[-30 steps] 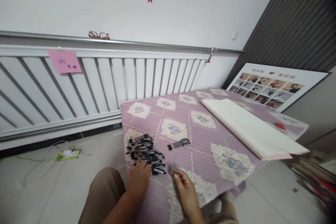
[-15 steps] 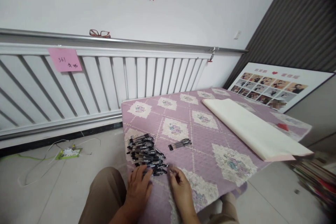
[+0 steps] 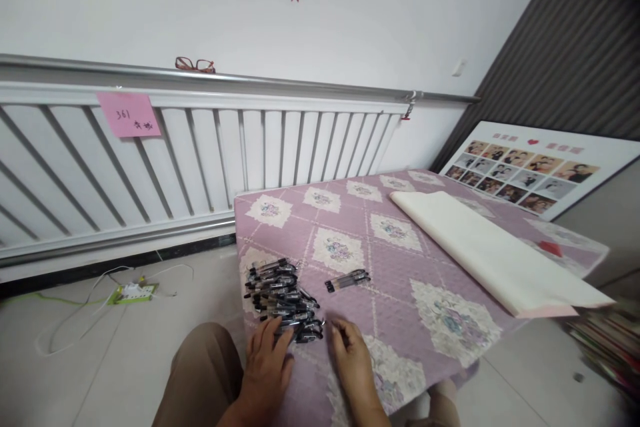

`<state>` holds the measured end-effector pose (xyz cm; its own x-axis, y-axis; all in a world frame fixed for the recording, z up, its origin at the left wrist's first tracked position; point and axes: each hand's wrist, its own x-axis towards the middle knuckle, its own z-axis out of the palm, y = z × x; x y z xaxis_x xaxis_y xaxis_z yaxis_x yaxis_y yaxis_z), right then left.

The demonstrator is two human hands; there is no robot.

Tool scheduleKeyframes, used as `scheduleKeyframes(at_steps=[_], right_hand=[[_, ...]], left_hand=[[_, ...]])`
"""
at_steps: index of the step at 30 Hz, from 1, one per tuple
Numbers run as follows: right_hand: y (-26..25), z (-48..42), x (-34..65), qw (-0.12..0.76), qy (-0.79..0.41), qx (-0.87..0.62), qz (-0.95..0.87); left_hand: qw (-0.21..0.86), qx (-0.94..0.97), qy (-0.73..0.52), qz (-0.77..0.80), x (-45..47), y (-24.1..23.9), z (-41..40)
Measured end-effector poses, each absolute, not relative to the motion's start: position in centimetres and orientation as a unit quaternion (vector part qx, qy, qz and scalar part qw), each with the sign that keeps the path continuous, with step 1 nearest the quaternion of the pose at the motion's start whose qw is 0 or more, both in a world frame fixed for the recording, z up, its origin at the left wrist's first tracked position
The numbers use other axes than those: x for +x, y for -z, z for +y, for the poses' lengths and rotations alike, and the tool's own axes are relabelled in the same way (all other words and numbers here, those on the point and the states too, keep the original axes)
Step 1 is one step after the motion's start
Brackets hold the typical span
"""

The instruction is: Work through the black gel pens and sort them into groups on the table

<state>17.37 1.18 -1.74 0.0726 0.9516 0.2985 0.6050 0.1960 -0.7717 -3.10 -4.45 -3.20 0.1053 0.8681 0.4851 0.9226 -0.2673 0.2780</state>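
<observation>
A heap of black pens with clear barrels (image 3: pixel 283 295) lies on the purple flowered tablecloth (image 3: pixel 350 307), near the table's left corner. My left hand (image 3: pixel 265 363) rests at the heap's near end, fingers stretched out and their tips touching the lowest pens. Just right of that end is my right hand (image 3: pixel 355 363), loosely curled, with a small gap between thumb and fingers. I see nothing held in it. A few more pens (image 3: pixel 347 280) lie side by side, apart from the heap, beyond my right hand.
A folded cream sheet (image 3: pixel 480 247) stretches across the table's right side, with a red piece (image 3: pixel 550 249) behind it. A white radiator (image 3: pixel 270 147) runs along the wall. On the floor at left are a power strip (image 3: pixel 133 292) and cables. A photo board (image 3: pixel 530 167) leans at the right.
The view has shifted slightly, so everything sits a little further right and lower. Both hands stay by the near end of the pen heap; the pens look unchanged.
</observation>
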Motion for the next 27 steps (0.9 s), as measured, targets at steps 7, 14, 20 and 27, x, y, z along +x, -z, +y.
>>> scheduleKeyframes(at_steps=[7,14,20,27], right_hand=[[2.2,5.8,21.6,0.379,-0.030,-0.613,-0.693],[2.8,9.0,21.9,0.264,0.046,-0.635,-0.725],[1.7,7.6,21.2,0.216,0.068,-0.671,-0.706],[1.1,7.4,20.9,0.195,0.051,-0.652,-0.731]], left_hand=[[0.080,-0.742,0.306,-0.591,-3.3,3.8,-4.2],[0.117,-0.750,0.298,-0.579,-3.6,4.7,-3.8],[0.137,-0.748,0.287,-0.582,-3.8,5.3,-3.6],[0.131,-0.758,0.279,-0.575,-4.3,6.1,-3.4]])
